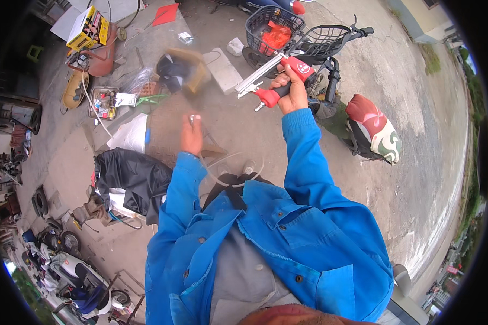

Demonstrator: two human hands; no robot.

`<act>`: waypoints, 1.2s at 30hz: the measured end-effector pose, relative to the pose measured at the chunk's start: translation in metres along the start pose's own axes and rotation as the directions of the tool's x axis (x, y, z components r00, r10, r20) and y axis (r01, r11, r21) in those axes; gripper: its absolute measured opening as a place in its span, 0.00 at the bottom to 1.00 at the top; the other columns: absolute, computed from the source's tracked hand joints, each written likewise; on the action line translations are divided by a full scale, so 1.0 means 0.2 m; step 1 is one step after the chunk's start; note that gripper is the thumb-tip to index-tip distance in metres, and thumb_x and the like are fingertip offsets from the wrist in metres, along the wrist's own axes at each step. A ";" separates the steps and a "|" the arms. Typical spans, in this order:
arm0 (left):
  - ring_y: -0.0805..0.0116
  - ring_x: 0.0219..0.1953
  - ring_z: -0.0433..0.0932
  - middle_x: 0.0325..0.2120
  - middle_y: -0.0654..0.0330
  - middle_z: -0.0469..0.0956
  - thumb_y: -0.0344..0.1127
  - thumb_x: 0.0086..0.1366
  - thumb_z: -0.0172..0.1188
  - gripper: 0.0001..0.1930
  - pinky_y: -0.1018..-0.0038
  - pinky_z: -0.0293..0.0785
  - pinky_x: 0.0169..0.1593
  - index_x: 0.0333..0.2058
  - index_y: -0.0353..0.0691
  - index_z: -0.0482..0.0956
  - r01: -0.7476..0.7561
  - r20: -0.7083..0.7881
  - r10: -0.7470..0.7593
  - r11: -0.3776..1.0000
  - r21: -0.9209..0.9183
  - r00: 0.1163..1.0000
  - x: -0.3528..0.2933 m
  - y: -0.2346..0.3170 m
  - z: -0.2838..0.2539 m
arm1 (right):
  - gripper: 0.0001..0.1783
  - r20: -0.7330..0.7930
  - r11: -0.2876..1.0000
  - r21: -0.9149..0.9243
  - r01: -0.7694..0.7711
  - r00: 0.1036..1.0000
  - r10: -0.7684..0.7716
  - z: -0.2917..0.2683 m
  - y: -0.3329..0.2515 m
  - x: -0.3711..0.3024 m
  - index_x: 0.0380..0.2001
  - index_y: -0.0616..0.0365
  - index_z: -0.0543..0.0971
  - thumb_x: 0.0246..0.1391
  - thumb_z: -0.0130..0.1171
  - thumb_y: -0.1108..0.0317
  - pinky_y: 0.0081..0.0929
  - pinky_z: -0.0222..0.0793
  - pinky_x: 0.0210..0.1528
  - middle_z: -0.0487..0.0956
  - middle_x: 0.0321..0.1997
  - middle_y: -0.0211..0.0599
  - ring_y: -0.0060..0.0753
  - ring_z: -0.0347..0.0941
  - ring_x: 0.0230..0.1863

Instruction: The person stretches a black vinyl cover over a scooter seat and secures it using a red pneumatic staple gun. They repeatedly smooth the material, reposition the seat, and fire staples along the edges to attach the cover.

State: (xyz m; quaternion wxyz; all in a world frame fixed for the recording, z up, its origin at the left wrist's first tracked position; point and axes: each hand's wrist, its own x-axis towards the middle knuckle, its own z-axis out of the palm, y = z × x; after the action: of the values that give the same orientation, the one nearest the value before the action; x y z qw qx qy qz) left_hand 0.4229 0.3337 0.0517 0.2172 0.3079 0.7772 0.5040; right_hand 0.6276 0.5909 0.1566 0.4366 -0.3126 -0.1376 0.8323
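Note:
My right hand (291,91) is raised and grips a red-handled air nail gun (276,76) with a long metal magazine that points left and down. Lower and to the left, my left hand (191,135) pinches the metal end fitting of a clear thin air hose (230,162). The hose curls back toward my chest. The fitting and the gun's red base plug sit apart, roughly a hand's width between them. Both arms wear blue jacket sleeves.
A scooter with black front baskets (274,24) and a red patterned seat (374,127) stands behind the gun. A black seat cover (130,176), a wooden stool (187,67), a concrete block (222,67), a yellow toolbox (89,27) and several tools lie on the concrete ground. More scooters (76,271) are parked at lower left.

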 end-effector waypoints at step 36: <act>0.64 0.51 0.84 0.51 0.50 0.85 0.49 0.82 0.52 0.24 0.67 0.81 0.54 0.60 0.31 0.79 0.323 0.307 -0.175 0.775 -0.544 0.935 0.16 0.65 0.31 | 0.21 0.307 0.895 -0.033 -0.445 0.848 0.433 -0.12 -0.28 0.02 0.58 0.64 0.74 0.74 0.57 0.58 0.25 0.60 0.31 0.62 0.22 0.17 0.16 0.58 0.23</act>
State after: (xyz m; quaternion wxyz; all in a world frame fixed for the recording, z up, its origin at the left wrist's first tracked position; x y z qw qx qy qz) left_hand 0.4749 0.4354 0.1446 0.4587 0.1779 0.5857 0.6442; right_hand 0.6772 0.6256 0.1653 0.2144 -0.1942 -0.1123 0.9506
